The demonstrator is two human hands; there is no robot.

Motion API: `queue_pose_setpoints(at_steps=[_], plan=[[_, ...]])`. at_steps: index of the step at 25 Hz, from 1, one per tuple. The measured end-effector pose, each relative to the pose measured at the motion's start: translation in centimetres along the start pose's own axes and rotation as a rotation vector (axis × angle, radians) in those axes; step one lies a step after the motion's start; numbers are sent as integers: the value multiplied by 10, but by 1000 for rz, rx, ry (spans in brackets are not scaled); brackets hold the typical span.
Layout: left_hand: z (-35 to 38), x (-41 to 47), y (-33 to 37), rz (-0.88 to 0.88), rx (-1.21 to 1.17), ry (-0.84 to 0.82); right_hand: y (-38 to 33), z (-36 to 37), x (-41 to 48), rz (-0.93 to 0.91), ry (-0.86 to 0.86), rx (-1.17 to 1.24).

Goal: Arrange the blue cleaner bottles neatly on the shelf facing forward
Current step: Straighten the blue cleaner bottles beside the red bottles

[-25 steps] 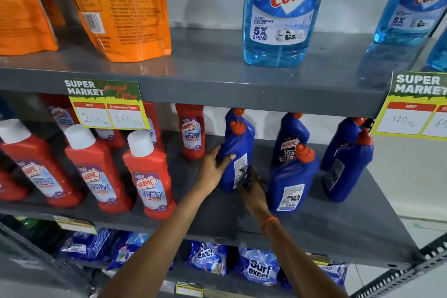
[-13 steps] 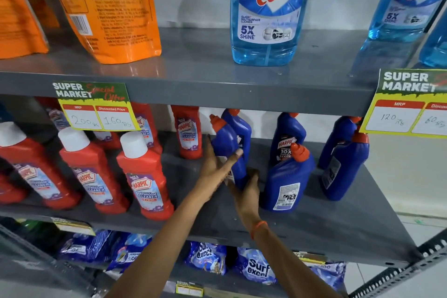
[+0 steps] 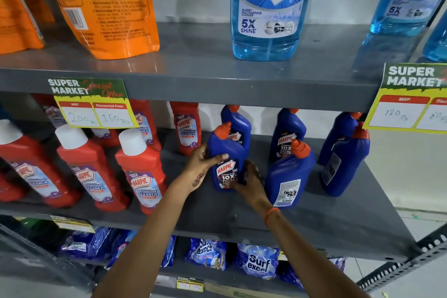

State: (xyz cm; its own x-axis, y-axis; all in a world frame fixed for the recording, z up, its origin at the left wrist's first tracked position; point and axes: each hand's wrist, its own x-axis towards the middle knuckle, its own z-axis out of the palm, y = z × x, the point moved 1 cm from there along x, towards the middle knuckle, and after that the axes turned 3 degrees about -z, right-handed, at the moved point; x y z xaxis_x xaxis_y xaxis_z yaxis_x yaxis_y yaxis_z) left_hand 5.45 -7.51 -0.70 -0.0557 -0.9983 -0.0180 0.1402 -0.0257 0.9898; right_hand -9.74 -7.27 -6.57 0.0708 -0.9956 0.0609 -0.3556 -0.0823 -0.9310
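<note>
On the bottom shelf, nearest the camera, blue Surf Excel packets (image 3: pixel 257 262) are seen lying in a row. Above them, on the grey middle shelf (image 3: pixel 338 222), a blue Harpic bottle (image 3: pixel 226 159) is gripped between 2 bare hands: the left hand (image 3: pixel 200 167) is wrapped around its left side with the thumb laid across the front above the label, while the right hand (image 3: pixel 251 181), an orange band (image 3: pixel 271 215) on its wrist, is pressed against the lower right side. The bottle is held upright with its orange cap at top and its front label turned toward the camera, its base at or just above the shelf; contact cannot be told. Just to its right, a second blue bottle (image 3: pixel 289 176) is stood with its back label and barcode facing out. A third (image 3: pixel 344 162), farther right, is likewise turned away. Behind these, 3 more blue bottles are ranged along the back wall, 1 (image 3: pixel 286 133) showing its front label. To the left, red Harpic bathroom cleaner bottles (image 3: pixel 142 172) with white caps are lined up in rows. A price tag (image 3: pixel 93 104) marked 200 and 160 is fixed to the edge of the top shelf, where orange pouches (image 3: pixel 106 7) and Colin bottles (image 3: pixel 269 7) are displayed.
</note>
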Motion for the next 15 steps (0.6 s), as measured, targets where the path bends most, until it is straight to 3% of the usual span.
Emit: queue_pose_setpoints(at_steps=[5,8,11,15], plan=[[-9,3,4,-62,28,-89,5,15,-2,22,122,84],[-8,-8,8,-72,202,-98,-5,18,-9,2,167,63],[7,-28,9,129,460,10,-18,19,-34,-140,348,-83],[39,-43,13,468,855,213,-48,-1,-69,-363,541,-73]])
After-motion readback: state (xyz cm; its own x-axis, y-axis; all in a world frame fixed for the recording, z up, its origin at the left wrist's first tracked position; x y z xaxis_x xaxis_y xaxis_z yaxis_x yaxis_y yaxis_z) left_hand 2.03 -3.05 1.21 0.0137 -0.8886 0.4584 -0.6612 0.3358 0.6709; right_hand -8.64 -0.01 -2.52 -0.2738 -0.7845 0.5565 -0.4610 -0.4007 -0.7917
